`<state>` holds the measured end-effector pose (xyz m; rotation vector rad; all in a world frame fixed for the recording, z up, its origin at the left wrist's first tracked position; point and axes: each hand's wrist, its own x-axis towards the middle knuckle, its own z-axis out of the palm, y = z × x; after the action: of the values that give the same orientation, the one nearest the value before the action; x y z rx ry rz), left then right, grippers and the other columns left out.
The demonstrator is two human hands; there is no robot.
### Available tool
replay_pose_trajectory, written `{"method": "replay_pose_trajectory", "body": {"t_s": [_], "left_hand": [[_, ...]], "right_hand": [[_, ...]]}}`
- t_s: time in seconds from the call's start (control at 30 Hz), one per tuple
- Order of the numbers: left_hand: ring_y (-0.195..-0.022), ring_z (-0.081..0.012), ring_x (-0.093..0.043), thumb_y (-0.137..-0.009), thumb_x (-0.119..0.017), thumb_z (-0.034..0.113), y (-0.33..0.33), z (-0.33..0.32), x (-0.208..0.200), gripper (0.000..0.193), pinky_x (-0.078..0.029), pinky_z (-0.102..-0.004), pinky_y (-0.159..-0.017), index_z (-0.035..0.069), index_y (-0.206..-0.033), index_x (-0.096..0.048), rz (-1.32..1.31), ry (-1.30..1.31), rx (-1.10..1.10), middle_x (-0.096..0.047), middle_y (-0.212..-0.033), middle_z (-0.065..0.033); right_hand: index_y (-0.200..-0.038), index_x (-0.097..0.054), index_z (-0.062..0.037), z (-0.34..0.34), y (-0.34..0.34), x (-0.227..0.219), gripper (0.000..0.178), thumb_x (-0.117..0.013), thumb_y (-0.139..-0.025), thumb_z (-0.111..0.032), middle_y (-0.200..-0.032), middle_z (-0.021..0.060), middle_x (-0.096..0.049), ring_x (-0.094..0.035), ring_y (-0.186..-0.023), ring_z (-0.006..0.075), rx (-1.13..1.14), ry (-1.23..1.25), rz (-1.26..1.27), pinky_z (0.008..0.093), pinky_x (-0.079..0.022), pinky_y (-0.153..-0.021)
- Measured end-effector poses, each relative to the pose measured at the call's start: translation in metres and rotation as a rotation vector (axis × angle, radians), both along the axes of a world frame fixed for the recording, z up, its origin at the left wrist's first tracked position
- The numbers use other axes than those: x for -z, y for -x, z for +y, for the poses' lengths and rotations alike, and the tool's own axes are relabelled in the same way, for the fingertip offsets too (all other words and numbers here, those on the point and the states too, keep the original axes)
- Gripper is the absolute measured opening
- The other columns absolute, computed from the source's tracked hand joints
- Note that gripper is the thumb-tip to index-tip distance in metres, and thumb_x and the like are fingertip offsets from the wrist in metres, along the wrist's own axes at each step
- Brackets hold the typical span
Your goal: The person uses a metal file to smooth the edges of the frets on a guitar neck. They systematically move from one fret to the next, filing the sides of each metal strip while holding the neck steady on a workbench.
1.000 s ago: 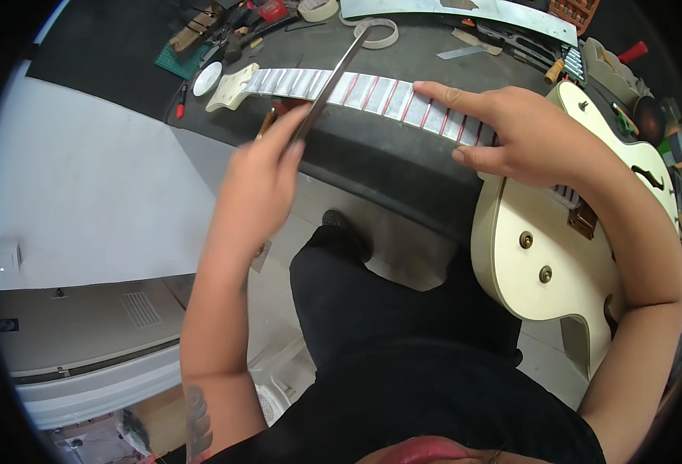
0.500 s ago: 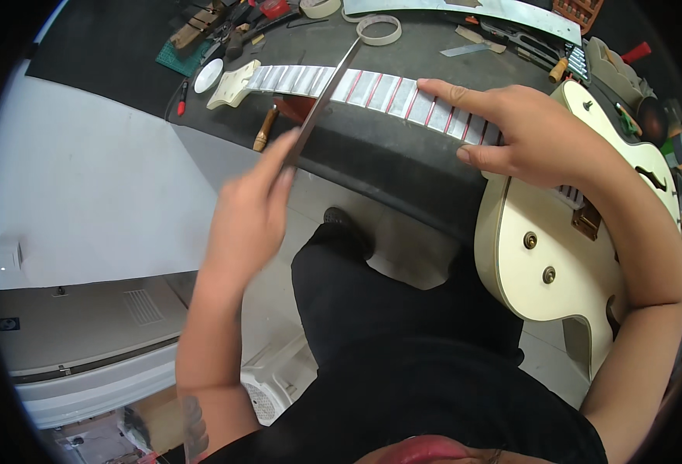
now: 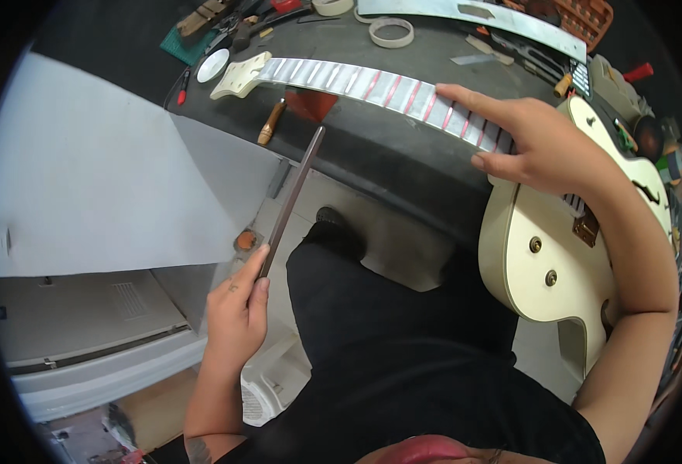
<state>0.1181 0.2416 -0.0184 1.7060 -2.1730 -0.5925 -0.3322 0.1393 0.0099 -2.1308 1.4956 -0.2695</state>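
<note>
My left hand [image 3: 236, 313] is closed around the lower end of a long, narrow metal file [image 3: 291, 203]. The file points up and away, its tip near the bench edge and apart from the guitar. A cream electric guitar [image 3: 511, 271] lies across the bench, its body at the right and its headstock [image 3: 242, 75] at the far left. Masking covers the fretboard [image 3: 364, 83] between the frets, several of which look red. My right hand [image 3: 538, 143] grips the neck near the body, thumb at the near edge and index finger stretched along the far edge; its other fingers are mostly hidden.
Under the neck sits a reddish-brown block [image 3: 311, 105], beside a wooden tool handle [image 3: 272, 122]. Behind lie a tape roll [image 3: 392, 33], a long pale straightedge [image 3: 434, 8] and a thin blade [image 3: 472, 59]. A white dish [image 3: 213, 66] stands near the headstock.
My left hand has drawn the file back toward me and down, off the neck. My right hand keeps its place on the neck; the view has shifted slightly.
</note>
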Motion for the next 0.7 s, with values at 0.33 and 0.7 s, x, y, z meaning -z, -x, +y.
{"method": "replay_pose_trajectory", "body": {"t_s": [0.33,0.7], "left_hand": [[-0.064,-0.0084,-0.059,-0.112,-0.062,0.006,0.017,-0.054,-0.007,0.049,-0.052,-0.0269,-0.060,0.005,-0.160,-0.066,0.307,-0.003,0.131,-0.069,-0.089,-0.0052],[-0.063,-0.0075,-0.056,-0.115,-0.060,0.020,0.051,-0.119,-0.040,0.046,-0.051,-0.0273,-0.059,0.007,-0.160,-0.061,0.540,-0.467,0.079,-0.060,-0.081,0.0005]], "right_hand": [[-0.159,-0.051,-0.0051,-0.038,-0.046,-0.009,0.067,-0.077,-0.105,-0.037,-0.120,0.0253,-0.075,-0.072,-0.114,0.0437,-0.053,0.319,0.095,0.0506,-0.056,-0.101],[-0.128,-0.070,0.0036,-0.074,-0.085,-0.005,0.066,-0.067,-0.108,-0.059,-0.108,0.0296,-0.079,-0.077,-0.103,0.0460,0.121,-0.059,0.106,0.0537,-0.059,-0.092]]}}
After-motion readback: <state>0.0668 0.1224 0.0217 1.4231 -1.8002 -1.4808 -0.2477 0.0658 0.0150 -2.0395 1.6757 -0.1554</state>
